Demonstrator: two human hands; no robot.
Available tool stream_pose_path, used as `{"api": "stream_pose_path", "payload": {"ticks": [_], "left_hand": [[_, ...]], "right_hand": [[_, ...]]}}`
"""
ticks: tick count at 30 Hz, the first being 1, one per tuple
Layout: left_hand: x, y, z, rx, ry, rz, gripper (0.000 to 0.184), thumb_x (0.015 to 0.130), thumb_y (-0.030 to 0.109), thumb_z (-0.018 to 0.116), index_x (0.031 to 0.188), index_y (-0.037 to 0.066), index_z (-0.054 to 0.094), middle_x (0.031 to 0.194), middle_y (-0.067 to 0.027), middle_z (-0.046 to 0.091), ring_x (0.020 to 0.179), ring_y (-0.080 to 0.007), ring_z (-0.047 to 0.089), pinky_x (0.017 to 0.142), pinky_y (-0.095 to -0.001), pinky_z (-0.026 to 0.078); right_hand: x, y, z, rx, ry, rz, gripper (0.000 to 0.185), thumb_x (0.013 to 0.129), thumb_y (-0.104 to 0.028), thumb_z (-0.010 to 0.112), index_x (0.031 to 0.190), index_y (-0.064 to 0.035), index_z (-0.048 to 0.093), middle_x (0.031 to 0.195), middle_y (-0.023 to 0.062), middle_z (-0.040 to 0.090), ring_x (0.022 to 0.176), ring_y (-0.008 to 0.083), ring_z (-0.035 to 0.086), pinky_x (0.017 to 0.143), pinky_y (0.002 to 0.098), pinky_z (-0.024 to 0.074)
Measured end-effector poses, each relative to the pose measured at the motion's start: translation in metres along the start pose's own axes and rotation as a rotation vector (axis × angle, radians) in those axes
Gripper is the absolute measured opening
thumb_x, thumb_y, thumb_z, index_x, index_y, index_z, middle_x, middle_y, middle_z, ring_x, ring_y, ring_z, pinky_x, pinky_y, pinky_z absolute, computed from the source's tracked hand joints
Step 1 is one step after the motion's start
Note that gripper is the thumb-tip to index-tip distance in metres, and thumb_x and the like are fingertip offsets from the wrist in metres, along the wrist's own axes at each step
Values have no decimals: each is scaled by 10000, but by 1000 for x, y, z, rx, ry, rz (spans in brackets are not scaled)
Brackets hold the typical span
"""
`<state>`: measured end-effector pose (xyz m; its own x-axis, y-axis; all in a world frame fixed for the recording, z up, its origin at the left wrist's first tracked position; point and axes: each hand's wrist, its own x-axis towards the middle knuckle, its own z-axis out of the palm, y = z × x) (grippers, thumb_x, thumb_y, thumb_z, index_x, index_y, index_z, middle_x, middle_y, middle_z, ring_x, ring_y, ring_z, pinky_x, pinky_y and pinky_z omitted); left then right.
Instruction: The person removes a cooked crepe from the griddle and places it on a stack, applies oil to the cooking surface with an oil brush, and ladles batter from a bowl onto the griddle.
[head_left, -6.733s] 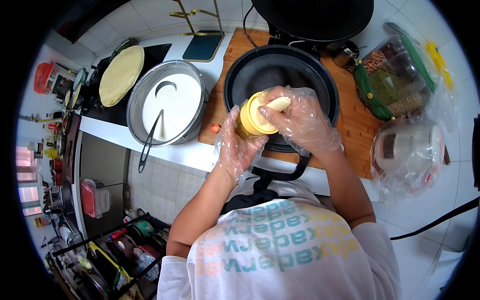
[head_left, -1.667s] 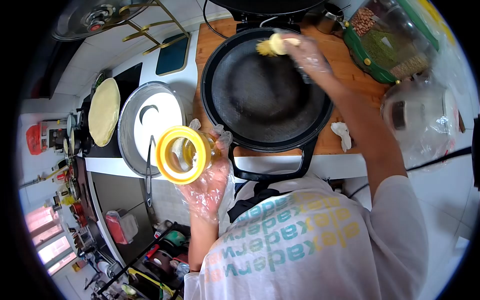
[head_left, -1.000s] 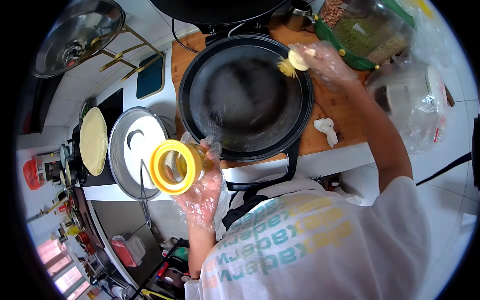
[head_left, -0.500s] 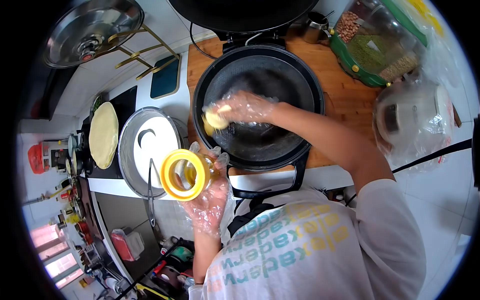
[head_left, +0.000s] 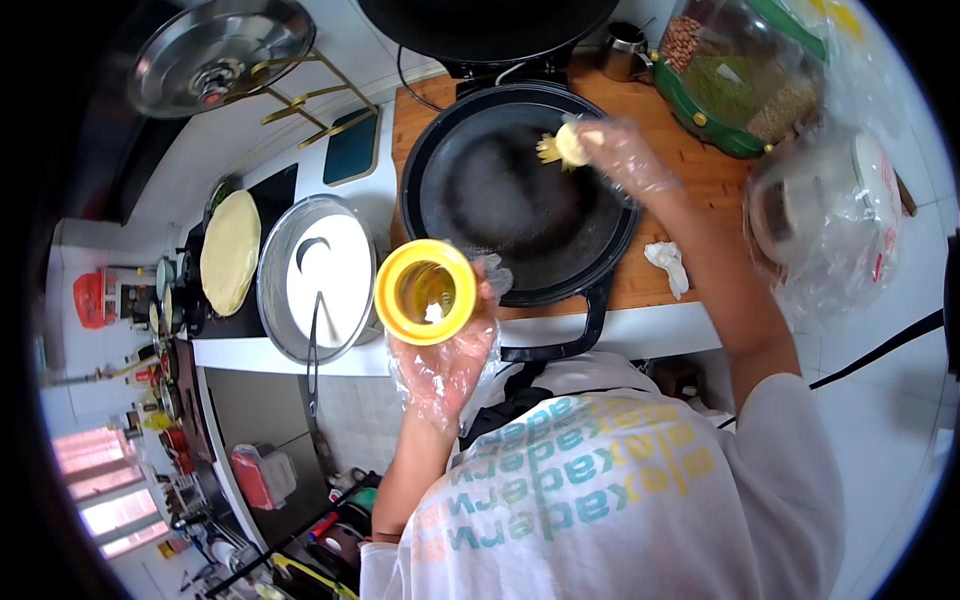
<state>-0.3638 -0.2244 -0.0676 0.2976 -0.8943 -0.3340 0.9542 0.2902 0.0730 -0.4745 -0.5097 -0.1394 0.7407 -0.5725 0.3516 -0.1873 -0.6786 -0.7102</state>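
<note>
My left hand (head_left: 447, 365), in a clear plastic glove, holds a jar (head_left: 428, 292) with a yellow rim and some yellowish liquid inside, beside the near-left edge of the griddle. My gloved right hand (head_left: 628, 160) is closed on a pale yellow basting brush (head_left: 570, 146), whose bristles point left over the right part of the round black griddle (head_left: 500, 215). The griddle surface has dark, shiny patches. To the left of the jar stands a metal pot (head_left: 273, 290) of white batter (head_left: 335, 280), with a ladle (head_left: 313, 350) leaning in it.
A raised black lid (head_left: 487, 30) stands behind the griddle. Left lies a round flatbread (head_left: 231, 252); above it a steel lid (head_left: 220, 60) rests on a gold rack (head_left: 320, 95). To the right are a grain container (head_left: 730, 80), a metal cup (head_left: 624, 52) and a crumpled tissue (head_left: 667, 268).
My right hand has swept the brush from the griddle's left side to its upper right. My left hand and the jar have shifted slightly right and up, and the view has shifted.
</note>
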Motion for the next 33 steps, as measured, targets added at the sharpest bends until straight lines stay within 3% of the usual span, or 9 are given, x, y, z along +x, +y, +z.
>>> {"api": "stream_pose_path", "payload": {"ticks": [2, 4, 5, 8, 10, 15, 24, 27, 33], "left_hand": [[-1, -4, 2, 49, 42, 69, 489, 844, 432, 497, 1152, 52, 484, 1154, -134, 520, 1057, -279, 508, 892, -398, 428], [-4, -4, 0, 103, 51, 52, 495, 849, 453, 479, 1168, 74, 467, 1164, -120, 513, 1048, -267, 515, 884, -395, 432], [-7, -3, 2, 46, 35, 32, 477, 813, 376, 574, 1152, 47, 505, 1133, -164, 515, 1054, -287, 483, 921, -369, 419], [-9, -2, 0, 84, 31, 29, 490, 843, 400, 522, 1178, 46, 467, 1130, -195, 483, 1007, -297, 502, 872, -345, 457], [-9, 1, -2, 70, 0, -2, 504, 851, 412, 506, 1194, 48, 447, 1122, -193, 486, 996, -293, 506, 846, -339, 472], [1, -12, 7, 120, 45, -21, 499, 858, 441, 488, 1183, 69, 423, 1128, -123, 499, 981, -261, 533, 804, -340, 494], [7, -43, 19, 182, 47, -166, 509, 845, 456, 491, 1210, 106, 434, 1153, -138, 475, 950, -279, 508, 722, -327, 481], [6, -47, 18, 205, 10, -190, 513, 846, 465, 484, 1211, 108, 434, 1147, -137, 475, 949, -278, 509, 725, -325, 482], [2, -60, 25, 201, 3, -224, 513, 858, 479, 452, 1217, 114, 428, 1151, -131, 474, 957, -279, 509, 729, -306, 475]], "right_hand": [[-10, -8, 37, 162, -2, 30, 207, 833, -126, 565, 977, 18, 605, 948, 153, 634, 816, 189, 600, 759, 283, 465], [-23, -48, 45, 128, -209, -72, 246, 831, -210, 521, 962, -32, 631, 954, 178, 618, 849, 326, 594, 776, 360, 458], [-25, -60, 44, 113, -310, 11, 255, 831, -250, 548, 931, -36, 643, 921, 173, 623, 831, 306, 599, 755, 356, 461], [-26, -65, 19, 153, -333, 132, 244, 835, -266, 560, 925, -59, 653, 843, 117, 640, 761, 213, 607, 700, 297, 468], [-20, -89, -31, 554, -82, 389, 199, 839, -243, 567, 929, -90, 657, 774, 45, 624, 708, 115, 575, 648, 229, 455], [-16, -179, -136, 393, 113, 238, 160, 844, -185, 556, 923, -60, 617, 794, 3, 584, 630, 37, 506, 541, 155, 404], [-39, -219, -112, 413, -155, -25, 166, 795, -204, 607, 825, -41, 617, 749, 9, 585, 694, 101, 544, 646, 234, 456], [-41, -211, -100, 107, -231, -163, 190, 761, -201, 621, 805, -18, 595, 753, 93, 600, 643, 150, 559, 630, 269, 464], [-52, -222, -93, 22, -158, -220, 358, 705, -232, 690, 978, -30, 577, 771, 62, 565, 706, 142, 551, 640, 289, 461]]}}
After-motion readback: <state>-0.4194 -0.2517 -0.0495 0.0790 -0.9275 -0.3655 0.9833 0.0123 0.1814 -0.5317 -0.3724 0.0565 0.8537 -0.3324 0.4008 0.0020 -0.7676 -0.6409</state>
